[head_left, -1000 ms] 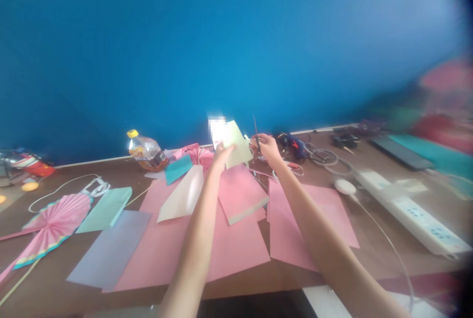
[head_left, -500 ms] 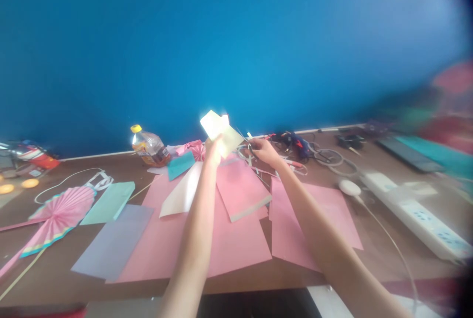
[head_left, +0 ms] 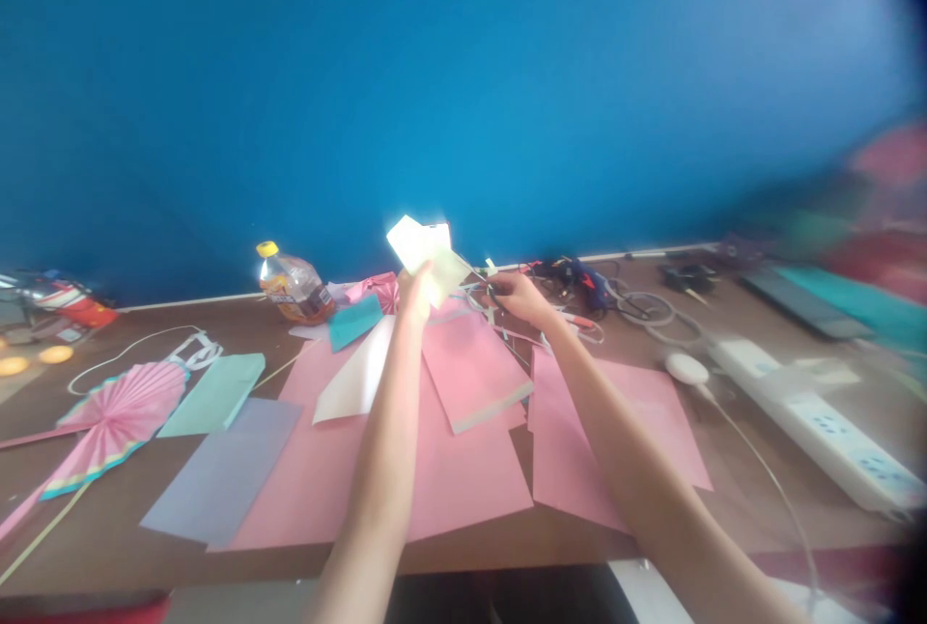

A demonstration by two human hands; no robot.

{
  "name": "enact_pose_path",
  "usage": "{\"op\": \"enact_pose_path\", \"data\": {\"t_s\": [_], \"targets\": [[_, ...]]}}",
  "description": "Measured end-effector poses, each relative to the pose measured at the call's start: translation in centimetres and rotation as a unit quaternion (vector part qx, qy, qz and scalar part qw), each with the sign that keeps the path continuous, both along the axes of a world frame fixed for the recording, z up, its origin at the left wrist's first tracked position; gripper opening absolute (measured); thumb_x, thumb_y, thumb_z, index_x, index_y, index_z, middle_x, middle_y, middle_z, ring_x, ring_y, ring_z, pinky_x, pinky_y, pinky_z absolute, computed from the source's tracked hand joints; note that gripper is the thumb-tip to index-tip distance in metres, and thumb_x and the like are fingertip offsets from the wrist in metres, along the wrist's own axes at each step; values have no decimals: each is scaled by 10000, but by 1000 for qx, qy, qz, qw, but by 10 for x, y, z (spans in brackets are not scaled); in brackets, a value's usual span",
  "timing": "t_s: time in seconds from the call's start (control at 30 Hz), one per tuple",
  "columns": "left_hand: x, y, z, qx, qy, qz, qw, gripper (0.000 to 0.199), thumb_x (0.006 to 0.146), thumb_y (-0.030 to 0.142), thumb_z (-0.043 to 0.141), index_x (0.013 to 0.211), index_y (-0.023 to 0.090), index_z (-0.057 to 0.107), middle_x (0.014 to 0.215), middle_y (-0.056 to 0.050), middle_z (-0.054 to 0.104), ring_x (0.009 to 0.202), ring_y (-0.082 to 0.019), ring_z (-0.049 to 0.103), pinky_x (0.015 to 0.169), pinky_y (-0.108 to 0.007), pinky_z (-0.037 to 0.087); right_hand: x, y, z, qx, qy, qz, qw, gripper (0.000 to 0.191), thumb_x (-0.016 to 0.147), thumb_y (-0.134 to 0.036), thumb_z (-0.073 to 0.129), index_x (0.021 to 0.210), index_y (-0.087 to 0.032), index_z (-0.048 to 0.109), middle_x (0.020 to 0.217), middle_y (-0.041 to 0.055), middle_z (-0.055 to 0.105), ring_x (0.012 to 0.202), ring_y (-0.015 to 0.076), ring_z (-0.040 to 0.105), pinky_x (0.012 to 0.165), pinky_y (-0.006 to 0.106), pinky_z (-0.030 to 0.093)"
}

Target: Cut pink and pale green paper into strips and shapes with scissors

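Note:
My left hand point(head_left: 416, 291) is closed on a pale yellow sheet of paper point(head_left: 450, 274), held up over the table near the blue wall. Part of that paper is bright white with glare. To its right, my right hand point(head_left: 516, 294) is closed round the dark handles of a pair of scissors point(head_left: 491, 287). Their thin blades point left at the paper's right edge; how far they are apart is too small to tell. A small pale strip point(head_left: 491, 267) shows just above the scissors. Below both hands lie a pink folded paper point(head_left: 474, 373) and a white folded paper point(head_left: 351, 378).
Large pink sheets point(head_left: 463, 489) cover the table's middle. To the left are a lavender sheet point(head_left: 217, 469), a mint paper point(head_left: 213, 397), a pink pleated fan point(head_left: 130, 402) and a yellow-capped bottle point(head_left: 294, 288). Cables point(head_left: 648, 308) and a white power strip point(head_left: 818, 426) lie to the right.
The yellow paper has shifted slightly left and tilted, with less of its lower right corner showing. My right hand and the scissors have barely moved.

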State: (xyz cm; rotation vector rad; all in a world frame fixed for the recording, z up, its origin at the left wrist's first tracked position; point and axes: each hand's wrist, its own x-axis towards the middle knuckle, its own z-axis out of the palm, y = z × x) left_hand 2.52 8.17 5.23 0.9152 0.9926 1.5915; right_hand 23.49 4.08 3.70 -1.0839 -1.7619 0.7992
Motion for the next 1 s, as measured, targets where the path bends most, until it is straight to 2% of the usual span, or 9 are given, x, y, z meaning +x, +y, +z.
{"op": "enact_pose_path", "data": {"t_s": [0.17,0.3,0.5,0.8,1.0], "targets": [[3,-2,0,27,-2,-12,1000,469,655,311,744,1092,170,648,1114,-107,695,1027,-235,661,833,-324,541,-2,0,-1,-12,5,-12,1000,328,701,-306,676,986,-158,744,844,47,718,742,189,631,626,252,471],[6,-4,1,19,3,-23,1000,477,664,327,735,1101,160,645,1123,-116,690,1006,-238,667,831,-342,542,-3,-1,1,-18,25,-12,999,312,693,-284,679,967,-151,747,883,61,723,782,198,641,640,251,480],[5,-5,1,17,20,-8,1000,469,661,341,744,1087,170,648,1082,-106,701,1025,-249,661,862,-351,534,-2,0,-1,-21,27,-5,999,295,694,-320,685,924,-148,751,817,41,711,694,169,622,626,254,472],[-3,3,-5,23,14,-16,1000,544,641,323,756,1152,185,631,1122,-101,693,1005,-230,664,821,-330,539,-2,0,-3,-32,7,-8,999,373,707,-393,694,980,-146,753,742,34,688,627,150,574,600,252,445],[-5,6,-8,7,20,1,1000,517,630,331,769,1105,164,653,1039,-101,713,1000,-231,666,858,-332,528,-3,-2,-2,-37,20,-12,999,358,692,-387,692,939,-136,756,722,31,670,591,127,528,540,229,397]]}}
